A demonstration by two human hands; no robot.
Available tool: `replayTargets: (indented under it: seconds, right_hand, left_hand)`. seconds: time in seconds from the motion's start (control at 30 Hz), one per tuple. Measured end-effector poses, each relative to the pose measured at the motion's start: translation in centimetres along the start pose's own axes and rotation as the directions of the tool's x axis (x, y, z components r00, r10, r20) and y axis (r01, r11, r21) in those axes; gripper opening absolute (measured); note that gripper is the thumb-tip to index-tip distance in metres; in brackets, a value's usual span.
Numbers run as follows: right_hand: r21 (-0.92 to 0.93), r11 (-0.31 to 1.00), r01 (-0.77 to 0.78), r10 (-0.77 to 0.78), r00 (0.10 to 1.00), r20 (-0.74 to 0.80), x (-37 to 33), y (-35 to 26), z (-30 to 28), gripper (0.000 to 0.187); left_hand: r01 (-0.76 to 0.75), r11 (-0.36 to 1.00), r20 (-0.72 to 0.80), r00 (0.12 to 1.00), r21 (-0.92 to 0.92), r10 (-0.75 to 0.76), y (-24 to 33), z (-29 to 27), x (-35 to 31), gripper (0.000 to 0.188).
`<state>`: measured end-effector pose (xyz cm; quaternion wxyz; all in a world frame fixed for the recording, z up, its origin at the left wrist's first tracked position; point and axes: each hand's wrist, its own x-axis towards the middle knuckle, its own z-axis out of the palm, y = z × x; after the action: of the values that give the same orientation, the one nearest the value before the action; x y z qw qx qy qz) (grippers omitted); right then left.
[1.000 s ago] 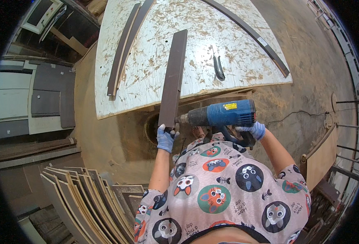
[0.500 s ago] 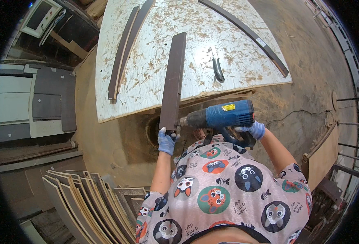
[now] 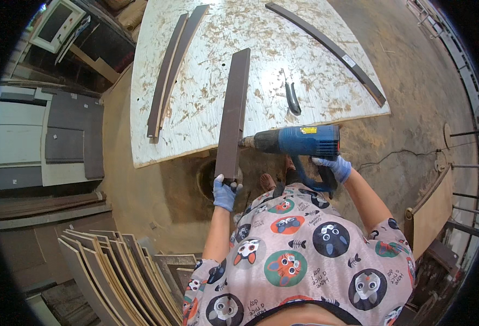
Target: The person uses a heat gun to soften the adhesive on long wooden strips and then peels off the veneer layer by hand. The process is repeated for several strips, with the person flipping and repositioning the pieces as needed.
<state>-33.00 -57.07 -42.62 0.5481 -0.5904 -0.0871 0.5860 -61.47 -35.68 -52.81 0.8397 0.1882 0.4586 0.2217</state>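
My left hand [image 3: 225, 194], in a blue glove with pale fingertips, grips the near end of a dark brown board [image 3: 232, 114]. The board's far part rests on the white worktable [image 3: 193, 133], and its near end juts out past the table edge. My gloved right hand [image 3: 334, 168] is closed round the handle of a blue heat gun [image 3: 304, 140]. The heat gun lies level, its metal nozzle pointing left at the board's right edge, touching or very close. Beyond the gun, a black-handled knife [image 3: 292, 99] lies on the table.
Two dark strips [image 3: 166, 81] lie at the table's left, and another dark strip [image 3: 326, 51] slants along its right side. Several thin boards [image 3: 117, 271] stand on edge at lower left. A black cord [image 3: 397, 155] crosses the floor on the right. A light panel [image 3: 432, 209] leans there.
The heat gun has moved up along the board's right edge, away from my left hand. My left hand still holds the board's near end, with the board shifted slightly in view.
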Motion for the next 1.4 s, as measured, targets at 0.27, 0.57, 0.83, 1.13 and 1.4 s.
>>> replayTargets:
  seconds: [0.27, 0.57, 0.83, 1.13, 1.4]
  right_hand:
    - [0.061, 0.994, 0.085, -0.080, 0.994, -0.076, 0.0, -0.6, 0.7, 0.036]
    - [0.071, 0.995, 0.069, -0.059, 0.988, -0.145, 2.5, -0.7, 0.1, 0.034]
    - [0.077, 0.997, 0.030, -0.015, 0.984, -0.178, 5.9, -2.2, -0.9, 0.035]
    - [0.131, 0.985, 0.110, -0.087, 0.981, -0.172, 10.8, -5.4, -0.9, 0.039]
    - [0.176, 0.942, 0.286, -0.234, 0.935, -0.268, 16.5, -6.5, -2.3, 0.027]
  left_hand:
    - [0.104, 0.994, 0.060, 0.993, 0.017, -0.105, 0.0, -2.4, -1.2, 0.022]
    - [0.198, 0.975, 0.181, 0.967, -0.105, -0.177, -0.8, -6.0, -3.0, 0.022]
    - [0.197, 0.977, 0.090, 0.978, -0.077, -0.190, -0.8, -6.3, -4.2, 0.024]
    - [0.184, 0.982, 0.058, 0.982, -0.047, -0.181, -0.4, -5.9, -4.5, 0.026]
    - [0.202, 0.978, 0.037, 0.979, -0.052, -0.200, -0.8, -6.0, -4.2, 0.029]
